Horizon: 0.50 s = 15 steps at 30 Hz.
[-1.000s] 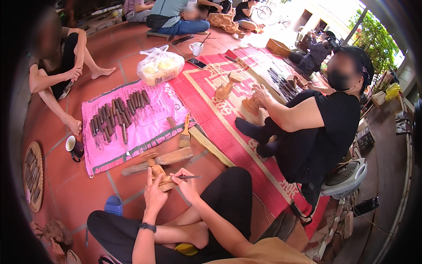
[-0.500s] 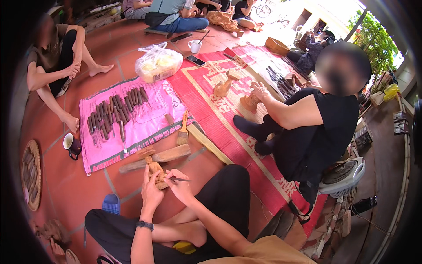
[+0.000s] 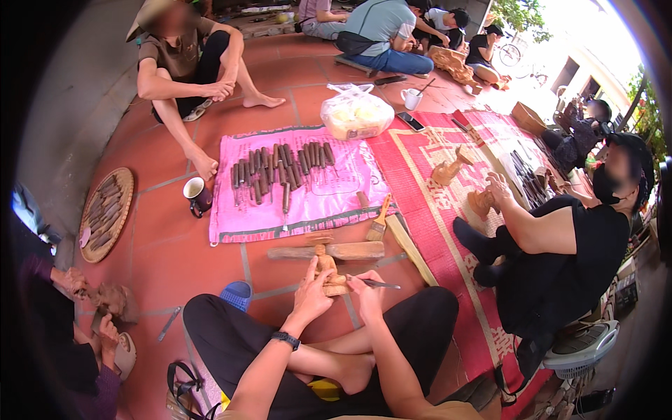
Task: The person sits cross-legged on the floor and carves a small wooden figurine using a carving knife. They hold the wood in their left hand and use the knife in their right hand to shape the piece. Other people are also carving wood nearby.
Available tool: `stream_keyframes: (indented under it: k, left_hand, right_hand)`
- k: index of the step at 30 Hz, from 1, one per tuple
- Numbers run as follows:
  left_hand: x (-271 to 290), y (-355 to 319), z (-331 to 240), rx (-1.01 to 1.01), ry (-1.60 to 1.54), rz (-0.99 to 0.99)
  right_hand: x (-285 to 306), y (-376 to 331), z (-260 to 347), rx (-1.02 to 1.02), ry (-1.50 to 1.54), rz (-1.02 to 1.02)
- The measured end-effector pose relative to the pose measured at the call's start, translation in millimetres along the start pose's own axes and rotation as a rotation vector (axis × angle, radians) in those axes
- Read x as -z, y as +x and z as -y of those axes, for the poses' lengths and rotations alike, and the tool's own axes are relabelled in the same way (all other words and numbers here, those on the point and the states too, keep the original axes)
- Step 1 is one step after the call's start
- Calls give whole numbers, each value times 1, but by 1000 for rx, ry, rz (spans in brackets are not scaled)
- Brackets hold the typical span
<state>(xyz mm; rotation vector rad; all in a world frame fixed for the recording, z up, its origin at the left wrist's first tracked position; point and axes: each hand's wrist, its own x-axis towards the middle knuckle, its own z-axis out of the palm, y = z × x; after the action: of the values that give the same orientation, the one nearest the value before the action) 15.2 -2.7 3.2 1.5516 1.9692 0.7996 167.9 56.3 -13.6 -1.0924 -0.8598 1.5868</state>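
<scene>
A small wooden figurine (image 3: pixel 326 268) is gripped by the left hand (image 3: pixel 312 292), fingers curled around its lower body from the left, the carving held upright just above the tiled floor (image 3: pixel 175 259). The right hand (image 3: pixel 364 294) is closed around a slim carving chisel (image 3: pixel 379 283), whose blade is pointed away to the right of that hand while the knuckles are pressed against the figurine's base. Just beyond both hands a rough wooden block (image 3: pixel 336 250) is laid crosswise on the floor, and past it, slightly right, a paintbrush (image 3: pixel 379 222) is seen at the edge of a pink cloth (image 3: pixel 308 203) lined with a row of chisels (image 3: pixel 280 168). Further left of the left hand a dark mug (image 3: pixel 197 195) is set on the tiles. To the right of the right hand, a red patterned mat (image 3: pixel 434 210) is occupied by a seated person in black (image 3: pixel 560 259).
</scene>
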Motion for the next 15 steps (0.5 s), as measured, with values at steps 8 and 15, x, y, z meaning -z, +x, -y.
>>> stream_keyframes:
  k: [8,15]
  left_hand:
    - [0,7,3,-28,0,-22]
    - [-2,2,5,16,-31,31]
  right_hand:
    - [3,2,-5,193,-245,150]
    - [13,4,9,-23,153,-54]
